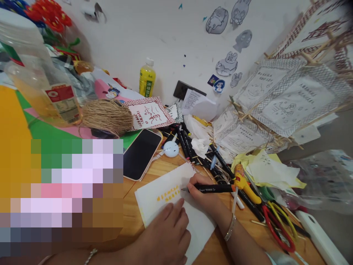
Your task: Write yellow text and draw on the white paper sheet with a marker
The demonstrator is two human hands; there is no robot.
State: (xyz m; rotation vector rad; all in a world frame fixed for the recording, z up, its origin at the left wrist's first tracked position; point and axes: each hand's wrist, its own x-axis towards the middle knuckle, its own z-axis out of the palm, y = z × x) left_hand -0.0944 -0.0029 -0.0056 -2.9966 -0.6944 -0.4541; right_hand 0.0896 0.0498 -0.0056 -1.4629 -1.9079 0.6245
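Note:
A sheet of white paper (202, 232) lies at a slant on the wooden table, with two short rows of yellow-orange characters on it. My right hand (205, 193) is closed around a black marker pen (213, 188), whose tip is at the right end of the writing. The pen's rear end points right and shows an orange band. Flat on the paper just below the writing rests my left hand (167, 228), fingers stretched toward the pen tip and holding nothing. Whether the tip touches the paper, I cannot tell.
Left of the paper lies a smartphone (142, 154), with a twine ball (107, 117) behind it. Marker pens (185, 141), a yellow glue gun (245, 184) and red-handled scissors (275, 230) crowd the right. Paper lanterns on stick frames (286, 99) stand behind; a yellow drink bottle (147, 77) is near the wall.

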